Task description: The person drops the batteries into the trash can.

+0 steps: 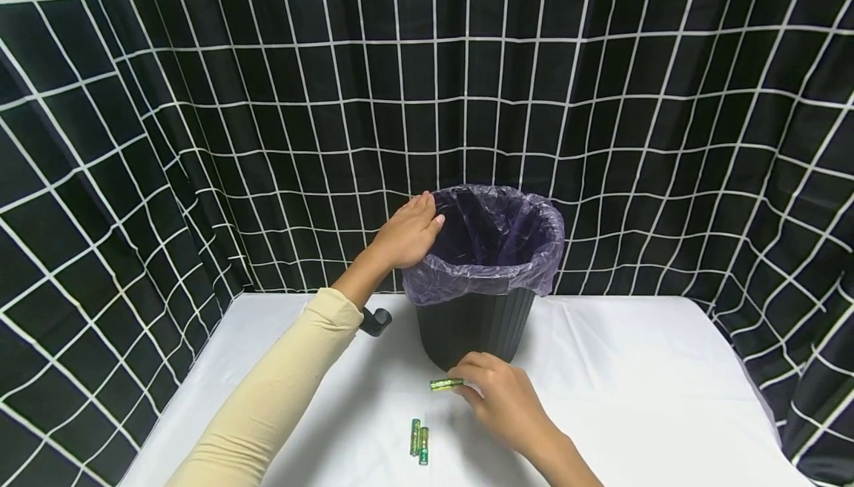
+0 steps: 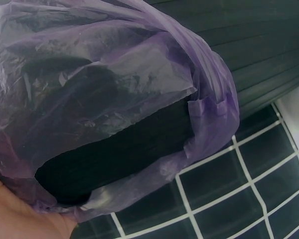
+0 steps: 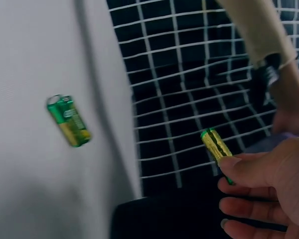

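Observation:
A dark ribbed trash bin (image 1: 475,324) stands on the table, lined with a translucent purple bag (image 1: 483,279) folded over its rim. My left hand (image 1: 410,231) rests on the bin's left rim over the liner, fingers fairly straight; only part of that hand (image 2: 25,214) shows in the left wrist view. In front of the bin, my right hand (image 1: 497,398) pinches a green and yellow battery (image 1: 445,384) between thumb and fingers, held level above the table. Whether a second battery lies against it I cannot tell. Two similar batteries (image 1: 415,437) lie side by side on the cloth to its left.
White cloth covers the table (image 1: 620,368). Black curtains with a white grid (image 1: 500,64) hang behind and at both sides. A black strap piece (image 1: 376,322) sticks out by the left wrist.

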Demonstrator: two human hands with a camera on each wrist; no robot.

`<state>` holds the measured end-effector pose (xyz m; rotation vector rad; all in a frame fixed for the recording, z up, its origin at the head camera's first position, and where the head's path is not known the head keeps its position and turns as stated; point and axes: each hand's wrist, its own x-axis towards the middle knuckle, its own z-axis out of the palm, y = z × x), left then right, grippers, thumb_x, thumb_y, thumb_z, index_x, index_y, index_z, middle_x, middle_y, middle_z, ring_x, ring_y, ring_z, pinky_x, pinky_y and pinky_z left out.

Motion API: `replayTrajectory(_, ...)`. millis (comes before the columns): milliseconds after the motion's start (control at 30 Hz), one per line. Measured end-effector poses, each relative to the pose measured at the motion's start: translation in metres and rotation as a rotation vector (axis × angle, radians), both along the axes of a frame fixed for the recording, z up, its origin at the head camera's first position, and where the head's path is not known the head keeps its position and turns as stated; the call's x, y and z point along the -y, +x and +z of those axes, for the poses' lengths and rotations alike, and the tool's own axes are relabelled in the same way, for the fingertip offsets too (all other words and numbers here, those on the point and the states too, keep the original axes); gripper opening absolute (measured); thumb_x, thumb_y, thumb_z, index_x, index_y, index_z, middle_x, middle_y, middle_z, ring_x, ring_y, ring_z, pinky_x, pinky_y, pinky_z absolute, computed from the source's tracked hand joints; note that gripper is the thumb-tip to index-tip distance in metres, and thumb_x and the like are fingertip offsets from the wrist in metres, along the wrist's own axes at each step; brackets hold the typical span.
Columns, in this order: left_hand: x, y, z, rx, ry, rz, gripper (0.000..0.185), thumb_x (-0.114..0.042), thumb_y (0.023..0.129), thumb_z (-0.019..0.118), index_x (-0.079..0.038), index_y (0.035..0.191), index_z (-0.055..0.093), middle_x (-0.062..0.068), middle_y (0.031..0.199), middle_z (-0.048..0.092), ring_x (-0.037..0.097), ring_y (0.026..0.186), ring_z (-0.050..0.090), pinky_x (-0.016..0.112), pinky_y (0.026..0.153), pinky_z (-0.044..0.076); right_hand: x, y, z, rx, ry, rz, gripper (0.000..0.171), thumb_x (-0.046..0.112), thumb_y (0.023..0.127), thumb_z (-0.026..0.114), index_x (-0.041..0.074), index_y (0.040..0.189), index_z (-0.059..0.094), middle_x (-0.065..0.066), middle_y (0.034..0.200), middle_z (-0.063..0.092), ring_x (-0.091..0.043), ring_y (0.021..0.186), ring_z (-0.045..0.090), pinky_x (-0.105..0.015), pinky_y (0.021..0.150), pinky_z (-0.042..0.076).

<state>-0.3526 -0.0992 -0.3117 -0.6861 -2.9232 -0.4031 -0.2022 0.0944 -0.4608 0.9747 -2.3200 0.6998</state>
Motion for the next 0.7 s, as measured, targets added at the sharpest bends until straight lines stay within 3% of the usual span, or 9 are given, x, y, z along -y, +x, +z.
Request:
replayTrajectory(433, -0.001, 0.001, 0.002, -0.011, -0.014, -0.006, 0.060, -0.031, 0.112, 0.021, 0.009, 0.157, 0.018, 0.023, 0.167, 0.014, 0.032, 0.156, 0.010, 0.039, 0.127, 0.010, -0.018, 0.016, 0.045, -0.181, -0.085, 0.014, 0.036, -0.003, 0.067, 0.089, 0.014, 0.097, 0.078, 0.010, 0.097, 0.070, -0.008, 0.086, 0.066, -0.028, 0.062, 0.057)
replayTrajectory(700, 0.000, -0.001, 0.000, -0.019, -0.017, -0.011, 0.060, -0.031, 0.111, 0.021, 0.009, 0.157, 0.019, 0.023, 0.166, 0.014, 0.033, 0.156, 0.011, 0.039, 0.127, 0.009, -0.025, 0.019, 0.058, -0.199, -0.083, 0.003, 0.026, 0.005, 0.075, 0.085, 0.012, 0.099, 0.079, 0.007, 0.097, 0.071, -0.010, 0.087, 0.068, -0.030, 0.063, 0.058)
